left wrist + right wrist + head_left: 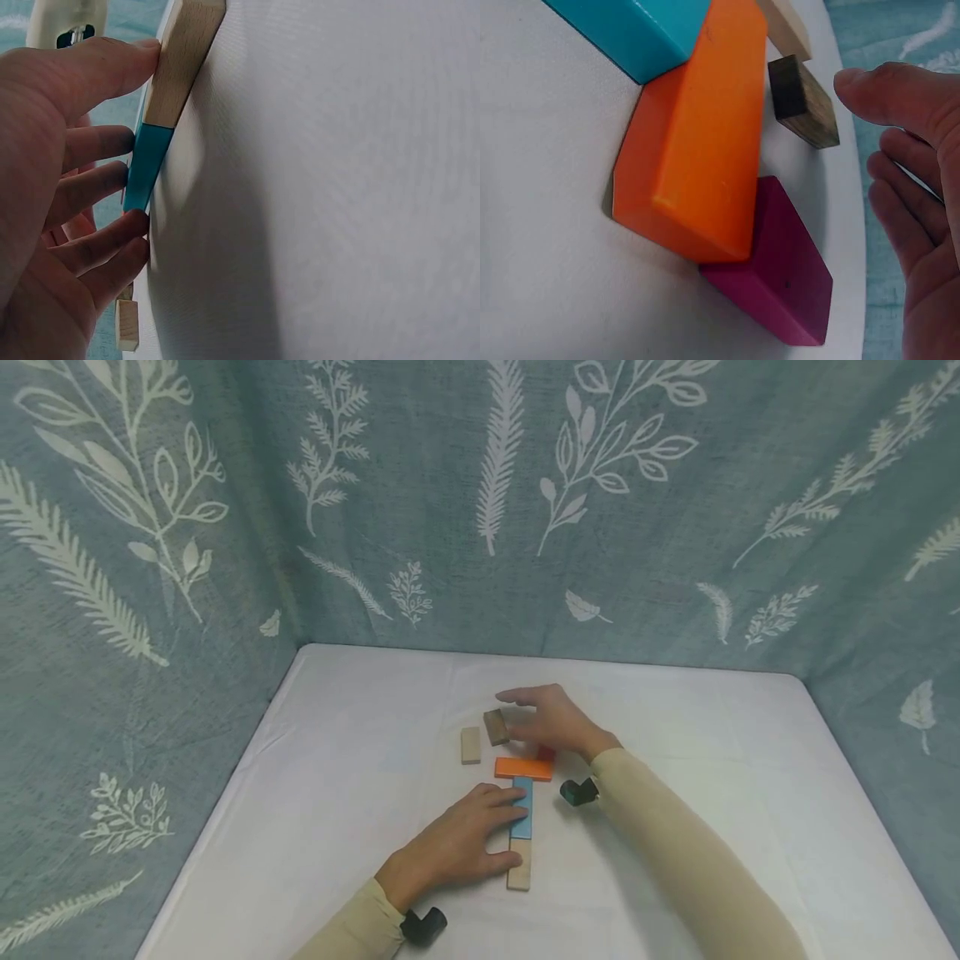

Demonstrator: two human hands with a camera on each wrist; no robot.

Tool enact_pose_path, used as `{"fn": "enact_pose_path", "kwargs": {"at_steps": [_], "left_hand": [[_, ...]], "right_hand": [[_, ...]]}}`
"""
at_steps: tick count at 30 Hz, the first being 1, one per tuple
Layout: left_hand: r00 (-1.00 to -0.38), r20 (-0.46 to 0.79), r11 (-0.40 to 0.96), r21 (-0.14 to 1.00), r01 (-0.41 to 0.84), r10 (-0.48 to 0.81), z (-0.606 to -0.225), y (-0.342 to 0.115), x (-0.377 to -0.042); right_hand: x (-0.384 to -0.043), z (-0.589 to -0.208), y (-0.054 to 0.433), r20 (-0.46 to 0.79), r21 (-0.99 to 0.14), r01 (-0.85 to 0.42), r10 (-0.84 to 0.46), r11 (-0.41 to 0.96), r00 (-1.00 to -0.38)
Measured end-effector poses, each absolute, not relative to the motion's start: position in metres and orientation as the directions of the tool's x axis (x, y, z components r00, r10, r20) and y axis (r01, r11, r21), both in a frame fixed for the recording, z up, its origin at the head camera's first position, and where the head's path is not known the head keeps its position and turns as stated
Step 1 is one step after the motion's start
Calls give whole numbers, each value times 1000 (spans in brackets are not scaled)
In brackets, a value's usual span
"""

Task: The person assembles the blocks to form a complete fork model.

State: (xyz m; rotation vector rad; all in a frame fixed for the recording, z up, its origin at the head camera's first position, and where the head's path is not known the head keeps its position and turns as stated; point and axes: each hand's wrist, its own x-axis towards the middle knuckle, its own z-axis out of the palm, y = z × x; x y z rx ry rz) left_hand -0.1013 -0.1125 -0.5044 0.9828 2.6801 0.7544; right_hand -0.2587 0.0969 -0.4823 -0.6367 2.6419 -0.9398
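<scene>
My left hand (pixel 457 837) rests its fingertips along a line of two blocks, a blue block (pixel 522 829) and a plain wooden block (pixel 518 880) set end to end. The thumb lies at the wooden one. Across the blue block's far end lies an orange block (pixel 517 767). A magenta block (pixel 787 277) runs on from the orange block's right end, partly hidden by my right hand in the head view. My right hand (pixel 555 720) hovers with thumb and fingers apart beside a dark brown block (pixel 496 727). In the right wrist view, its thumb stands apart from that block.
A light wooden block (pixel 470 746) lies left of the dark brown one. All the blocks lie on a white-covered table (pixel 360 760). Behind and beside it hangs a blue-green curtain (pixel 450 593) with white leaf prints.
</scene>
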Motion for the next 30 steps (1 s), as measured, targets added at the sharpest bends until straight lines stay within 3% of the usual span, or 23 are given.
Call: {"fn": "enact_pose_path", "kwargs": {"at_steps": [15,30], "left_hand": [[-763,-18,656,524,543,646,-505,-112,-102],[-765,-19,659,522,541,644,-506,-112,-102]], "right_hand": [[-264,-492,86,-80,-637,-402,-575,658,-814],[-263,-498,87,-70,-602,-403,-548,689,-834]]}}
